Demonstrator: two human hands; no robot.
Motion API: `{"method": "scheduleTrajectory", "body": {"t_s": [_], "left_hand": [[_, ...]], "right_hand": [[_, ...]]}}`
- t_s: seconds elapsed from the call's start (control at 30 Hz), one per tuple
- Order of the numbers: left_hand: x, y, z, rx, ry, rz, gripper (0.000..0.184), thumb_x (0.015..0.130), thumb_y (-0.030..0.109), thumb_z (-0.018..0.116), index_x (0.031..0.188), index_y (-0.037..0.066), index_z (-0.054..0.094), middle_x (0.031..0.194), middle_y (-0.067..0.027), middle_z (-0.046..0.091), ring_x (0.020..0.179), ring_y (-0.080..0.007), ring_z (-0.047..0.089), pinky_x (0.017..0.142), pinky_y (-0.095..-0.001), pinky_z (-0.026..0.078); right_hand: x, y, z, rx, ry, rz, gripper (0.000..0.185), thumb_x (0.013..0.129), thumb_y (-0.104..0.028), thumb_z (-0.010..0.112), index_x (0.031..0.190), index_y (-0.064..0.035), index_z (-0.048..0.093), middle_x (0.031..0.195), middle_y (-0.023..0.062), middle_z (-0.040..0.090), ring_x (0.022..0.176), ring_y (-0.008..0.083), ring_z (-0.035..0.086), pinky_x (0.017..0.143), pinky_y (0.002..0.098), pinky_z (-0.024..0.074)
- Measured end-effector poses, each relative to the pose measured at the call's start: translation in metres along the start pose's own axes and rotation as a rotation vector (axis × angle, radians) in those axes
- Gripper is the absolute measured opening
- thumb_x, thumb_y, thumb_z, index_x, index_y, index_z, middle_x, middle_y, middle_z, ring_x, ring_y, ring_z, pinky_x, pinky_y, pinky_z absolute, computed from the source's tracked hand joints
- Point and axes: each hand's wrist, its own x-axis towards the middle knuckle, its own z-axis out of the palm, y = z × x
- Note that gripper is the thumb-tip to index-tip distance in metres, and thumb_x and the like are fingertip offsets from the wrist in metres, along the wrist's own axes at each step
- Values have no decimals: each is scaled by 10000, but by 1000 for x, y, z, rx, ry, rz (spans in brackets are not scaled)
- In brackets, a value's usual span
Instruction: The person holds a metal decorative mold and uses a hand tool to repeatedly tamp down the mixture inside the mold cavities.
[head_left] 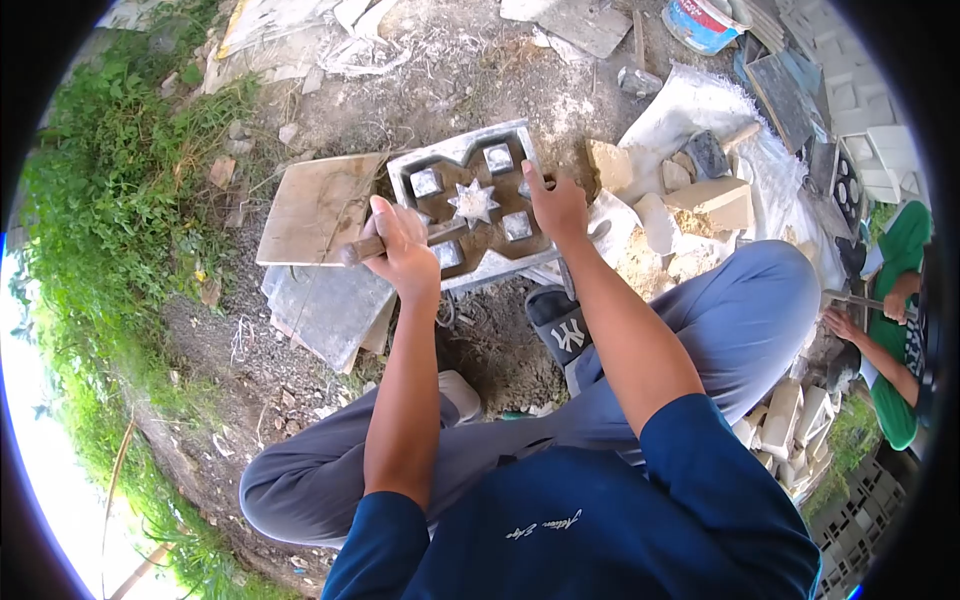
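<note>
One mold (500, 266) out ahead of the knees; four square blocks (517, 227) and one star (473, 203) visible inside. Left hand (402, 248): grip closed round one brown handle (362, 250). Right hand (558, 207): at mold's right rim, grip's hold unclear.

A hand can pass over the ground (445, 95) on the far side of the mould (500, 267). The left hand (405, 250), closed round a wooden handle (362, 250), blocks the near left corner, and the right hand (560, 208) covers part of the right rim. Inside, raised square blocks (517, 226) and a star (473, 203) leave channels between them. Boards (320, 210) crowd the left side; stone pieces (725, 203) on a white sack (705, 95) and a bent knee (775, 285) hem in the right. A sandal (560, 328) stands near the near edge.
</note>
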Motion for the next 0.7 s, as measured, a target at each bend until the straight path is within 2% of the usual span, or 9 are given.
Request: {"method": "scheduleTrajectory", "body": {"t_s": [0.17, 0.27, 0.33, 0.4, 0.43, 0.53, 0.6, 0.63, 0.7], "left_hand": [[2, -17, -7, -25, 15, -33, 495, 1059, 251, 546, 619, 147, 343, 539, 73, 329, 461, -44, 250, 452, -283, 165], [0, -2, -7, -36, -7, -22, 482, 1057, 248, 551, 630, 144, 355, 544, 76, 327, 463, -40, 267, 451, -279, 171], [-9, 11, 9, 21, -26, 17, 504, 1051, 236, 564, 601, 140, 360, 536, 85, 318, 458, -36, 252, 451, -280, 168], [-6, -13, 5, 99, -128, 105, 521, 1051, 244, 566, 584, 136, 360, 531, 85, 331, 451, -33, 253, 444, -284, 160], [-2, -17, 2, 68, -55, 3, 527, 1046, 243, 575, 583, 127, 351, 536, 81, 355, 456, -29, 264, 441, -284, 152], [5, -1, 0, -49, -72, -56, 541, 1039, 239, 582, 572, 121, 334, 535, 83, 357, 465, -27, 267, 448, -283, 147], [-1, 4, 0, -14, -25, -54, 539, 1031, 227, 586, 569, 111, 334, 536, 79, 344, 480, -29, 252, 461, -292, 147], [-3, -4, -4, 80, -79, -22, 539, 1028, 221, 587, 565, 107, 336, 538, 78, 333, 487, -30, 244, 465, -298, 147], [3, -46, -18, 263, -114, 49, 539, 1022, 201, 591, 562, 103, 328, 548, 85, 317, 510, -31, 233, 475, -308, 147]], "right_hand": [[-3, -1, 5, 23, 13, -37, 708, 892, -703, 539, 1028, -32, 722, 1015, 214, 730, 1015, 401, 683, 896, 489, 511], [5, 1, 4, -5, 19, -56, 714, 890, -702, 544, 1026, -25, 723, 1012, 218, 729, 1014, 406, 682, 891, 492, 512], [3, 5, 9, 10, 34, -44, 713, 887, -701, 549, 1032, -25, 723, 1012, 215, 730, 1017, 407, 680, 899, 491, 509], [3, 2, 7, 42, -1, -37, 716, 884, -702, 554, 1037, -22, 721, 1027, 222, 726, 1021, 411, 677, 902, 493, 508], [1, 3, 7, 23, 16, -40, 718, 883, -703, 554, 1039, -22, 719, 1033, 225, 724, 1021, 413, 676, 901, 491, 509], [6, 2, 9, -18, 51, -61, 732, 881, -710, 549, 1054, -19, 716, 1062, 230, 718, 1029, 415, 673, 904, 489, 508], [6, 3, 10, -39, 12, -4, 739, 886, -714, 538, 1066, -19, 716, 1074, 223, 718, 1044, 409, 670, 914, 490, 504], [2, 0, 6, -1, -13, -26, 753, 889, -722, 530, 1069, -15, 716, 1082, 220, 716, 1052, 405, 668, 914, 491, 504], [10, 9, 15, -7, 17, -64, 773, 890, -730, 525, 1084, -6, 714, 1077, 225, 716, 1043, 407, 668, 920, 485, 503]]}}
